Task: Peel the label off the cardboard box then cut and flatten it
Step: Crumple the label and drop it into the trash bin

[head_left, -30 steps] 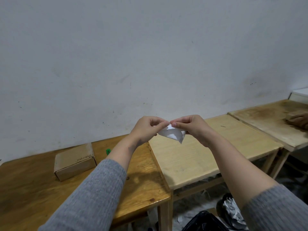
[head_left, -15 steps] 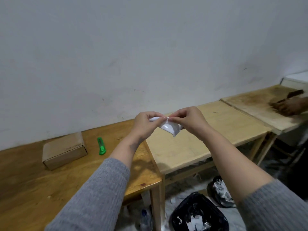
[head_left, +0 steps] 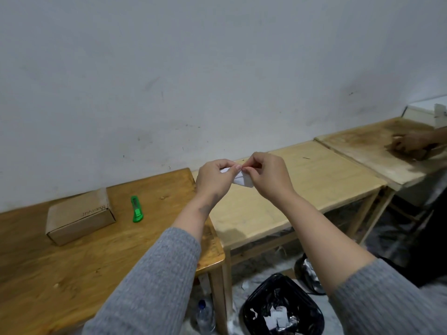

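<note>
Cardboard box (head_left: pixel 79 215) at left of frame, closed and whole on the darker wooden table (head_left: pixel 72 274), top face bare as far as can be seen, faint handwriting along one upper edge. Label (head_left: pixel 238 178) apparently off already: a small white scrap, folded or crumpled, pinched in mid-air at centre frame, well apart from the box; whether this scrap is the whole label, hard to tell at this size. Peeling judged done, then; cutting and flattening both left, no flap or seam yet opened. Green utility knife (head_left: pixel 137 209) lying just right of the box on the same table, untouched, apart from both hands. Left hand (head_left: pixel 214 181) raised at centre frame, back toward the camera, thumb and forefinger closed on the left end of the scrap, other fingers curled in. Right hand (head_left: pixel 268 176) close beside it, fingertips nearly meeting the left's, thumb and forefinger closed on the upper right edge of the scrap, wrist bent down. Both forearms reaching up from the lower frame in grey knit sleeves pushed back from the wrists. Below, at lower centre, a black bin bag (head_left: pixel 283 308) holding white scraps, likely the place for the label. Paler table (head_left: pixel 302 189) behind the hands.
</note>
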{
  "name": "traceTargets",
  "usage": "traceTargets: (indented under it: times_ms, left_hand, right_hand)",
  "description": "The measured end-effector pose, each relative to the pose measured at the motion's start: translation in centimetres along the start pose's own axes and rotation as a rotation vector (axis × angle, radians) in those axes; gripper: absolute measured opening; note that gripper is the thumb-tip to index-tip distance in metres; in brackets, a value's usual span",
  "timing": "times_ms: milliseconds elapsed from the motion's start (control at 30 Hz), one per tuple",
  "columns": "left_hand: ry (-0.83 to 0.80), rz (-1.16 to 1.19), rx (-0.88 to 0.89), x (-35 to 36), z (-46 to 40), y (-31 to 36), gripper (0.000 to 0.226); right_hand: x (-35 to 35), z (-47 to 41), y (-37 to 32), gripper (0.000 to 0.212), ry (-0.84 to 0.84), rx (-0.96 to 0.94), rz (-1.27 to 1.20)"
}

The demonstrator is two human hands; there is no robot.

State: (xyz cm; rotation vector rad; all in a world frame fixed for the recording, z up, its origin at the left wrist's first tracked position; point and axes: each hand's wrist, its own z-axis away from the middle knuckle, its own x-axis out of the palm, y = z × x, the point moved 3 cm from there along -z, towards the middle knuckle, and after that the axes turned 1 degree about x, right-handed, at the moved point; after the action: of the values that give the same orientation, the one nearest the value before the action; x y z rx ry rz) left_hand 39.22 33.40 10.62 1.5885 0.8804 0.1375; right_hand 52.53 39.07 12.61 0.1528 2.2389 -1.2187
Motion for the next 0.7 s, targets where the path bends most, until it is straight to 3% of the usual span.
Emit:
traceTargets:
  times_ms: [433, 633, 700]
  left_hand:
    - [-0.086, 0.026, -0.212, 5.6, 0.4, -0.9, 0.014]
    - [-0.161, -0.099, 0.009, 6.4, 0.1, -0.9, 0.014]
    - [-0.207, -0.153, 0.088, 6.5, 0.0, -0.8, 0.016]
  right_hand:
    - [-0.7, 2.7, 4.4, 0.009, 0.148, -0.076, 0.186]
    - [-2.3, 1.9, 6.1, 0.010, 0.071, 0.224, 0.027]
    - [-2.6, 1.6, 6.1, 0.010, 0.006, 0.243, 0.059]
